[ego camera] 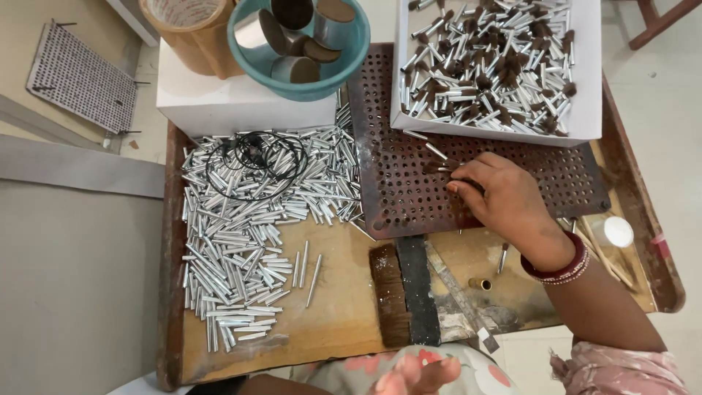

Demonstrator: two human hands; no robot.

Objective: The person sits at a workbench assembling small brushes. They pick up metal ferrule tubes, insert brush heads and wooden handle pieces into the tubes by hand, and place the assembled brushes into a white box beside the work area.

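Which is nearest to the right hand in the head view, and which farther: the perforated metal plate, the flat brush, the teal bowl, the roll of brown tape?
From the right hand:
1. Perforated metal plate: directly under the hand, touching.
2. Flat brush: lower left, at the board's near edge.
3. Teal bowl: upper left, on the white box.
4. Roll of brown tape: farthest, top left.

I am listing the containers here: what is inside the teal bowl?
The teal bowl holds several short shiny metal cylinders with dark ends. Whatever lies beneath them is covered, and the bowl's top is cropped.

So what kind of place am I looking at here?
Likely a small brush-making workbench: a heap of silver metal tubes, a perforated metal plate under the right hand, and a white tray of tufted tubes.
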